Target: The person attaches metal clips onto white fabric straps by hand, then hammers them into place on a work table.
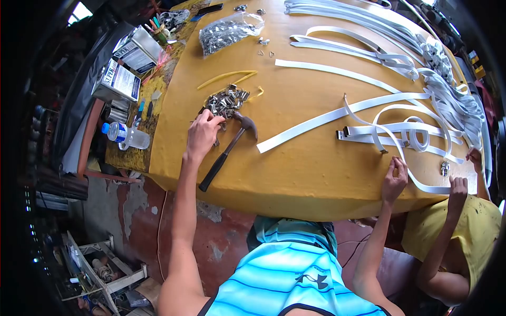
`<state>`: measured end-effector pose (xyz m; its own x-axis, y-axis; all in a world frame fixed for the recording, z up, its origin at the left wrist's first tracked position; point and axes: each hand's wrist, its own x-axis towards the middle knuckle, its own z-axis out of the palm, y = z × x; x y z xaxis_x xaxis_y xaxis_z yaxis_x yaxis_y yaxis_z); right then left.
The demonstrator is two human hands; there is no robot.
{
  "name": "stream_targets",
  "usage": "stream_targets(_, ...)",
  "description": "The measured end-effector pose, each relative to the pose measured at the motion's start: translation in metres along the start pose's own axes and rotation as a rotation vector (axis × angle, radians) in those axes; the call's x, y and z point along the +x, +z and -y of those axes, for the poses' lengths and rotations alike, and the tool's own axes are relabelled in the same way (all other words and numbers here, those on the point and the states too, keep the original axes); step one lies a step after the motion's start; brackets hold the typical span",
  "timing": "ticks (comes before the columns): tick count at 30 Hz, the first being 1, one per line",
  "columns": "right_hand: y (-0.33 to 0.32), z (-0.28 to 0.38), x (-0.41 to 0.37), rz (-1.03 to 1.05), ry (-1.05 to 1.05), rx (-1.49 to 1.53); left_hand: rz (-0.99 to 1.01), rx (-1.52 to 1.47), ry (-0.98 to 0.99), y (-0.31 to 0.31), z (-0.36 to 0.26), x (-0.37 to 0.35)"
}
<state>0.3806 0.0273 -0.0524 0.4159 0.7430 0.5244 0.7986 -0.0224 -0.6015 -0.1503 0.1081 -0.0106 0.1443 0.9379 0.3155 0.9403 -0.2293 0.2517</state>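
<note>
My left hand (203,134) reaches into the near edge of a pile of small metal buckles (227,100), fingers bent together. Its fingertips are among the pieces, so what they pinch is hidden. Just right of it lies a claw hammer (230,150), head against the pile and dark handle toward the table's front edge. My right hand (395,180) is closed in a pinch above the front edge of the table. A long white strap (415,179) curves past its fingertips toward a co-worker's hand (457,190); I cannot make out what the pinch holds.
White straps (316,126) with dark metal ends spread over the yellow-covered table (300,179). A plastic bag of metal pieces (232,32) sits farther back. On the left are tins (120,81) and a bottle (126,137). A co-worker in yellow (464,231) sits at the right corner.
</note>
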Motion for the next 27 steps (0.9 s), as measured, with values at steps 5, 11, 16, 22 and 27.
stream_targets(5,-0.002,0.000,-0.002,-0.042,-0.009,0.041,-0.040,-0.027,0.048,0.008,0.004,0.008)
stream_targets(11,0.016,0.097,-0.028,0.153,0.034,0.502,-0.038,-0.823,-0.384,-0.002,-0.049,-0.005)
stream_targets(16,0.051,0.179,-0.034,0.595,-0.073,0.812,0.157,-1.253,-0.480,-0.005,-0.140,-0.024)
stream_targets(22,0.066,0.190,-0.043,0.875,0.273,1.204,0.318,-1.470,-0.492,0.012,-0.169,-0.042)
stream_targets(27,0.066,0.180,-0.049,0.857,0.326,1.282,0.362,-1.728,-0.547,0.030,-0.162,-0.058)
